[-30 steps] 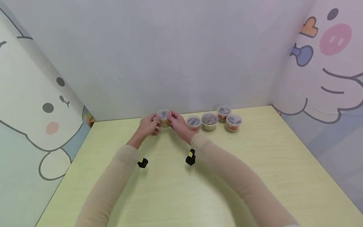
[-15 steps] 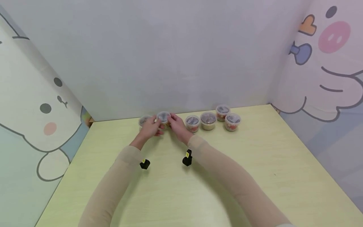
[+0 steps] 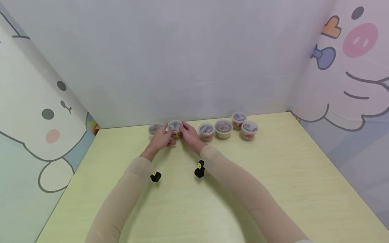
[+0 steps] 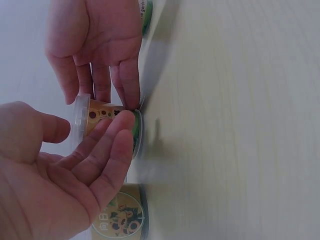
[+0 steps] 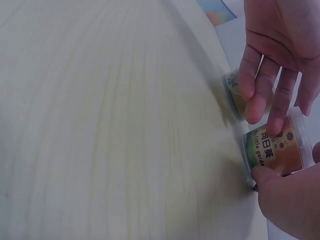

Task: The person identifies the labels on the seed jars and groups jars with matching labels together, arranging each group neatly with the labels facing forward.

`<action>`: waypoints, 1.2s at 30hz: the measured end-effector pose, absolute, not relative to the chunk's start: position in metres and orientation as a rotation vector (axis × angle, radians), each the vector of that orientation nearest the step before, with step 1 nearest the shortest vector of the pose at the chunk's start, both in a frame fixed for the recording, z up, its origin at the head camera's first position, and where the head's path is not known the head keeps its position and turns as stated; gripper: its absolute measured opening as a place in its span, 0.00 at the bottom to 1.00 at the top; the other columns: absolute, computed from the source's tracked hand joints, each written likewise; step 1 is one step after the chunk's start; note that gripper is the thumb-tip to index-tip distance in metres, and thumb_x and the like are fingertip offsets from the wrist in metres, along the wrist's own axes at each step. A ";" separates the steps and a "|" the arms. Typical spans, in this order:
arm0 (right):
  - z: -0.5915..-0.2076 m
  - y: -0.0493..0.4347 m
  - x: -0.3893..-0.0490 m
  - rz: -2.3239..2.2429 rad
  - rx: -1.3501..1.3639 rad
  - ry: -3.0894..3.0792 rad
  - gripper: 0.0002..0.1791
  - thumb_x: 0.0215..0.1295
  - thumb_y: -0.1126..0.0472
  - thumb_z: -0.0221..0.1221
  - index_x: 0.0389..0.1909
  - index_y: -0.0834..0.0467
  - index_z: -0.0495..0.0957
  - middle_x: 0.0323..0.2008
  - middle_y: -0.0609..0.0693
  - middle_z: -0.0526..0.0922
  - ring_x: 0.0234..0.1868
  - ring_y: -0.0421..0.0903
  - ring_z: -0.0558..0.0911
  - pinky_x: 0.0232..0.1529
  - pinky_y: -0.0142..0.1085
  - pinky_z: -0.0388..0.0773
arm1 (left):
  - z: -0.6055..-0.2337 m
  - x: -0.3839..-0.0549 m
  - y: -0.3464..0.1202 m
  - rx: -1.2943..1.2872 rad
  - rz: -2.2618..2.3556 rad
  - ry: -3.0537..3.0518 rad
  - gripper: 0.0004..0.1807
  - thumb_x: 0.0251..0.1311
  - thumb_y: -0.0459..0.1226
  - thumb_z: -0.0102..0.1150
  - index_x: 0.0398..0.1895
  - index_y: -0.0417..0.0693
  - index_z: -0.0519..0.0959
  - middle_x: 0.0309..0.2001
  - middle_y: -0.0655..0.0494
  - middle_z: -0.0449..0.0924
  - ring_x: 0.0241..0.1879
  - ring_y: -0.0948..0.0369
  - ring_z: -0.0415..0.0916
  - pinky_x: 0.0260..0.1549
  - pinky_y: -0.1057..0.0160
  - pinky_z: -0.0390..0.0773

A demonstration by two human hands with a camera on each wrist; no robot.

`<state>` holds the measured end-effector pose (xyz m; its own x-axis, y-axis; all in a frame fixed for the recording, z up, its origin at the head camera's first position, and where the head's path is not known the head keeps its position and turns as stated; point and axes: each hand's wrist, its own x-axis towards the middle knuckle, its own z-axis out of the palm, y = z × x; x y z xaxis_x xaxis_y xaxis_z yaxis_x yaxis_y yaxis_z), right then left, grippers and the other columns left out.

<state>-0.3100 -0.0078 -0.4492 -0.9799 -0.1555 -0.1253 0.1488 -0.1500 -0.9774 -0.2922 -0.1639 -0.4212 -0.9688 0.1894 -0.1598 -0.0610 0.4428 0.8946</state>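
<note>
Sleeves (image 3: 255, 195): reaching in from the near side, set well apart, I think so neither arm crosses the other.
Cameras (image 3: 199, 169): black, one under each wrist, hanging apart over the table (image 3: 188, 212).
Right hand (image 3: 191, 135): thumb at the lid (image 4: 81, 117), a finger at the base; I pinch the cup (image 5: 280, 150) between them, likely to steady it.
Left hand (image 3: 161, 137): fingers spread and nearly straight, a fingertip touching the cup's side, thumb by the lid; more guiding than gripping, I judge.
Cup's place: upright between my hands near the table's back edge, seemingly on the wood; flanked from both sides, perhaps to keep it level.
Left cup (image 3: 154, 127): beside mine, partly behind my left hand; whether the two touch I cannot tell.
Right cups (image 3: 223, 129): four, lidded, beyond my right hand, one set farther back; they limit travel that way.
Wall (image 3: 194, 60): rising behind the back edge, leaving little room ahead; the open side is toward me.
</note>
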 end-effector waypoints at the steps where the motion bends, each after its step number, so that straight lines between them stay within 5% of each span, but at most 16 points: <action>1: -0.450 -0.008 -0.310 -2.241 -0.009 1.902 0.30 0.82 0.55 0.47 0.78 0.62 0.56 0.76 0.58 0.60 0.76 0.50 0.60 0.72 0.41 0.62 | -0.421 -0.292 -0.164 0.108 1.535 2.465 0.37 0.82 0.44 0.40 0.82 0.43 0.37 0.55 0.35 0.80 0.36 0.52 0.86 0.43 0.50 0.84; 11: -0.453 -0.010 -0.312 -2.245 -0.030 1.903 0.30 0.82 0.57 0.47 0.79 0.62 0.55 0.77 0.57 0.58 0.76 0.50 0.60 0.72 0.43 0.62 | -0.423 -0.293 -0.165 0.066 1.504 2.501 0.36 0.81 0.43 0.40 0.83 0.46 0.39 0.54 0.38 0.80 0.37 0.52 0.85 0.39 0.57 0.85; 36: -0.440 -0.004 -0.303 -2.118 -0.141 2.118 0.28 0.80 0.62 0.49 0.76 0.63 0.61 0.76 0.57 0.62 0.72 0.53 0.67 0.65 0.41 0.70 | -0.420 -0.286 -0.166 0.119 1.538 2.495 0.36 0.80 0.41 0.43 0.83 0.45 0.40 0.49 0.35 0.81 0.36 0.45 0.84 0.38 0.54 0.84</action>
